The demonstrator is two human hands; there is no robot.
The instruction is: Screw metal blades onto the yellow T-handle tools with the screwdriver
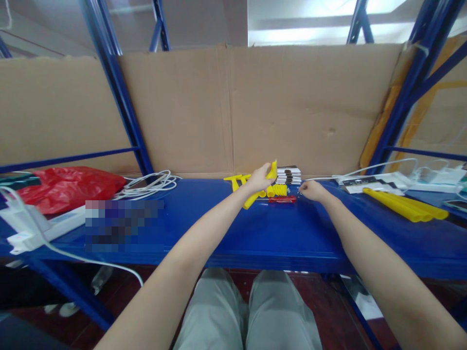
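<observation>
My left hand (261, 177) is closed around a yellow plastic part (273, 169), whose end sticks up past the fingers. My right hand (311, 190) is at the back of the table, fingertips drawn together near tiny bright pieces (299, 188) too small to name. Between the hands lies a screwdriver (284, 199) with a red handle. Behind it is a row of short yellow pieces (280, 190), and a stack of printed white booklets (289, 175) stands behind those. Yellow branched parts (236, 180) lie left of my left hand, and a yellow tube end (251, 201) shows below its wrist.
Yellow tubes (404, 206) and printed packets (372, 185) lie at the right. To the left are a coiled white cable (156, 183), a red plastic bag (82, 184) and a white power strip (54, 229). A cardboard panel (233, 112) backs the blue table (277, 238).
</observation>
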